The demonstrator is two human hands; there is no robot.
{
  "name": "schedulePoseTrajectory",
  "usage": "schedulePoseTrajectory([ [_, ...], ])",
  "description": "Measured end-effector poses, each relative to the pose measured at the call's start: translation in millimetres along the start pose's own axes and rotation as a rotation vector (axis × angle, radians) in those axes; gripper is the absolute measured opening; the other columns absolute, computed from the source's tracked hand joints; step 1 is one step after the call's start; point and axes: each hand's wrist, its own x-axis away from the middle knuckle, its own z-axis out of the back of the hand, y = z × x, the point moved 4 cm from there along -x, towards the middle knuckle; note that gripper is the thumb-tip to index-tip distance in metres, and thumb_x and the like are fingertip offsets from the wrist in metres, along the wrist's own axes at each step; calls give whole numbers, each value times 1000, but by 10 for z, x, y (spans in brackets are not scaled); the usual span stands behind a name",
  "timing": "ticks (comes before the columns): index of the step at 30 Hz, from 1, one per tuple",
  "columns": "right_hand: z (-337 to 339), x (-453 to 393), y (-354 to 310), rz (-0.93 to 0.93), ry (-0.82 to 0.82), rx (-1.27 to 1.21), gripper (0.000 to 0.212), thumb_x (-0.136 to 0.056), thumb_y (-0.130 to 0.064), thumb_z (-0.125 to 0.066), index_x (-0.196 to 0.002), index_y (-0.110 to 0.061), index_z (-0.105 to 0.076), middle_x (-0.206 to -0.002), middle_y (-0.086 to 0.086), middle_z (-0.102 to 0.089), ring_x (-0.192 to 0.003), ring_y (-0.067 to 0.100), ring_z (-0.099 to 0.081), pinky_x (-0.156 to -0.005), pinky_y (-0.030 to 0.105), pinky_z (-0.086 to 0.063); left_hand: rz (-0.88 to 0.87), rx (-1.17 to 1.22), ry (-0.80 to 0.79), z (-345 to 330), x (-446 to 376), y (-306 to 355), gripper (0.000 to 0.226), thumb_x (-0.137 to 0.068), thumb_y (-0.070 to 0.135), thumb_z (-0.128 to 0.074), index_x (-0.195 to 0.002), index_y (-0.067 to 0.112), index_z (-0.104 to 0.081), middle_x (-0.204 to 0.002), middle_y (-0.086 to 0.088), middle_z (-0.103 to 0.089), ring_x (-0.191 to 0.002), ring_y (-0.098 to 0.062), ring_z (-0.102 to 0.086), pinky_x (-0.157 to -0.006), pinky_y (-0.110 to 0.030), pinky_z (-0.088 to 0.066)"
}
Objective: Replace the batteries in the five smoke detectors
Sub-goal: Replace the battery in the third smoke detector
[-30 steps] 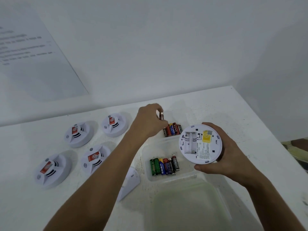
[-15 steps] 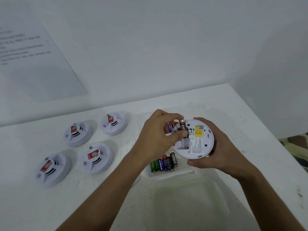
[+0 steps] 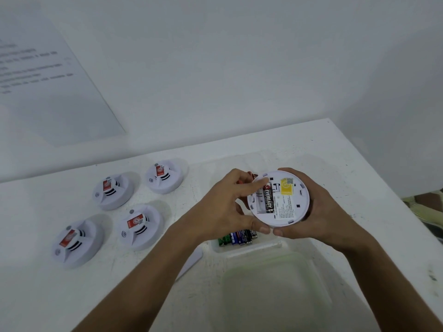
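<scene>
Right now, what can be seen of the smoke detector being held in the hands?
The held smoke detector is a round white disc that looks like plastic, turned underside up. A yellow sticker and a printed white label sit on its back. Its battery bay is open, with one black Eveready battery lying in it lengthwise. The right hand cups its far and right rim, thumb at the near edge. The left hand grips the left side, forefinger pressing at the battery's top end. It is raised above the battery tray.

Bright diffuse light, soft shadows, edges warped.
</scene>
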Motion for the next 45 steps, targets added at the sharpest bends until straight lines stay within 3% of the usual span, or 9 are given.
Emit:
schedulePoseTrajectory([
  [5, 31, -39, 22, -23, -11, -10, 92, -58, -7, -88, -139, -17, -45, -128, -1, -63, -121, 21, -59, -94, 31, -55, -74, -70, 7, -10, -8, 21, 73, -70, 34, -82, -136, 26, -52, -120, 10, -39, -104, -5, -49, -80, -1, -40],
  [8, 50, -51, 1, -12, 12, -17, 89, -57, -5, -87, -135, -22, -48, -125, -3, -64, -118, 17, -60, -89, 28, -57, -55, -36, -30, 62, -61, 27, 71, -72, 47, -77, -136, 33, -51, -122, 11, -47, -99, -4, -55, -79, -14, -51],
  [11, 91, -63, -6, -19, 61, -4, 91, -55, -8, -88, -136, -25, -47, -125, -7, -63, -118, 13, -60, -88, 28, -57, 86, 128, 183, 295, -190, -109, 55, -78, 54, -68, -129, 35, -57, -108, 12, -64, -87, -5, -65, -76, -21, -54],
  [13, 121, -54, 0, -20, 72, -4, 91, -56, -8, -88, -137, -23, -47, -128, -5, -61, -120, 15, -58, -89, 30, -56, 219, -107, 306, 438, -319, -300, 45, -86, 46, -66, -127, 29, -60, -103, 10, -67, -81, -5, -64, -73, -16, -47],
  [19, 104, 8, 33, -49, 71, -24, 91, -55, -8, -88, -135, -27, -48, -126, -7, -62, -118, 11, -59, -85, 25, -57, 497, -273, -20, 292, -636, -720, 59, -84, 38, -72, -135, 15, -53, -96, -3, -67, -57, -6, -61, -56, -19, -47],
  [25, 122, 53, 108, -80, 86, -5, 94, -53, -11, -89, -136, -30, -47, -125, -10, -62, -119, 10, -58, -84, 23, -56, 520, -373, -139, 206, -778, -812, 59, -86, 35, -70, -137, 13, -50, -91, -8, -71, -62, -14, -65, -74, -27, -53],
  [33, 56, 48, 153, -94, 73, 4, 96, -53, -12, -90, -137, -28, -46, -125, -12, -61, -118, 8, -58, -84, 20, -55, 542, -334, -89, 210, -769, -730, 24, -81, 23, -72, -97, 5, -70, -86, -9, -74, -77, -18, -67, -74, -30, -53],
  [40, 42, 30, 94, -86, 74, 1, 96, -53, -12, -90, -137, -28, -46, -125, -11, -61, -118, 8, -58, -86, 22, -55, 252, -110, 430, 408, -398, -141, 38, -85, 24, -68, -122, 28, -61, -94, 10, -68, -81, -3, -65, -65, -5, -42],
  [45, -29, -9, 29, -53, 53, -18, 94, -55, -6, -90, -137, -22, -47, -123, -6, -63, -117, 14, -60, -85, 26, -56, -10, -101, 417, 272, 25, 279, 23, -85, 25, -71, -108, 24, -71, -92, 13, -70, -82, 2, -63, -71, -13, -50],
])
